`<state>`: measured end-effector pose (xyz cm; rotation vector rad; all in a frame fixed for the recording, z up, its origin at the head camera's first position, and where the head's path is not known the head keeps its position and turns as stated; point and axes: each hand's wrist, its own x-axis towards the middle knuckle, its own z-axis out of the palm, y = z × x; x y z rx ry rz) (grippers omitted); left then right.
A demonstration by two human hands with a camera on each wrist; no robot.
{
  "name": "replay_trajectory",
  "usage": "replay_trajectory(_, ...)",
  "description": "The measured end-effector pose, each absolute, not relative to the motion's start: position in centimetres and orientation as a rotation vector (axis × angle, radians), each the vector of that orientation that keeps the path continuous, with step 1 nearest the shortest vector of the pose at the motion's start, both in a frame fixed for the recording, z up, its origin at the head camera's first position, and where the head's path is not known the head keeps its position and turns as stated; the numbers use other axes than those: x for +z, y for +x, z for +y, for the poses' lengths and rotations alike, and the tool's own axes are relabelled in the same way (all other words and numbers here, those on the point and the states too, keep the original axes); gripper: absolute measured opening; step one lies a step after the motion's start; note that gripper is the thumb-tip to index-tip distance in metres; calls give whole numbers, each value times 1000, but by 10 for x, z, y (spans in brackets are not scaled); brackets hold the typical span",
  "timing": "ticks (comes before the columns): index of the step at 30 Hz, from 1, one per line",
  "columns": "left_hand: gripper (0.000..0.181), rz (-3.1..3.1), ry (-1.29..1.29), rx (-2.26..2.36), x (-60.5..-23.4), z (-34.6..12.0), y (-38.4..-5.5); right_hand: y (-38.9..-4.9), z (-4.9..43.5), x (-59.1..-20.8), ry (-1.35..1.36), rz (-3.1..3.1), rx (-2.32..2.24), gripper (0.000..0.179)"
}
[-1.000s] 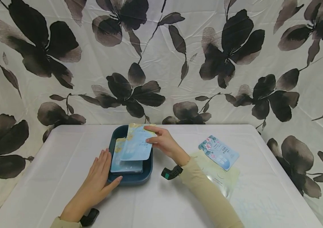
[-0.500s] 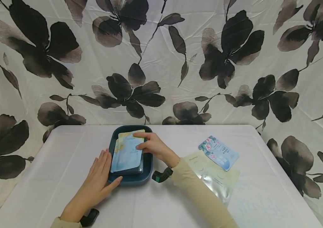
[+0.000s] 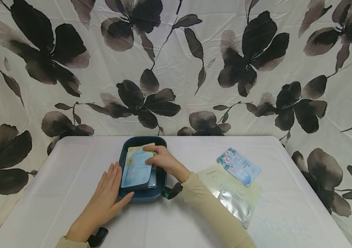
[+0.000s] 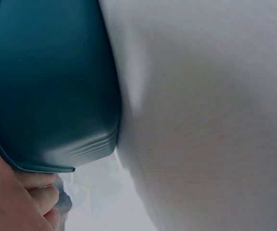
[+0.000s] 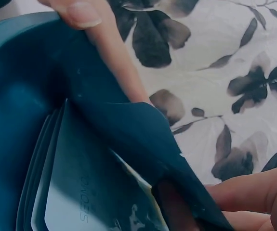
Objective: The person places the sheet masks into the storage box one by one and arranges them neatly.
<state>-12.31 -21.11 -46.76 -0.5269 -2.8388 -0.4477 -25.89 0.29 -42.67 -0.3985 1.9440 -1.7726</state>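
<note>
A dark blue tray (image 3: 146,197) stands at the table's back edge, with several sheet mask packets (image 3: 153,182) stacked in it. My right hand (image 3: 166,160) pinches a light blue sheet mask packet (image 3: 137,170) with yellow flowers by its right edge, low over the stack. Whether this packet touches the stack cannot be told. My left hand (image 3: 106,196) lies with straight fingers along the tray's left side, thumb at its front left corner. The tray's outer wall (image 4: 51,82) fills the upper left of the left wrist view. Packet edges (image 5: 42,163) fan upright in the right wrist view.
Right of the tray, a blue packet (image 3: 241,167) with pink flowers overlaps a pale green packet (image 3: 239,203) with a silvery lower part. A floral cloth (image 3: 176,69) hangs behind the white table (image 3: 151,227). My right sleeve (image 3: 213,210) passes in front of the green packet.
My right hand has moved left and lowered the flowered packet into the tray over the stack. More of the green packet shows now. My left hand has stayed in place.
</note>
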Motion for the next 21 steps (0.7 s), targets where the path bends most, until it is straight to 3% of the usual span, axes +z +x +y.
replay_trajectory(6,95,-2821,-536,-454,-469,-211,-124,-254,-1,-423,-413,2150,-1598,59)
replay_trajectory(21,93,-2799,-562,-472,-468,-211,-124,-235,-16,-429,-486,2532,-1106,95)
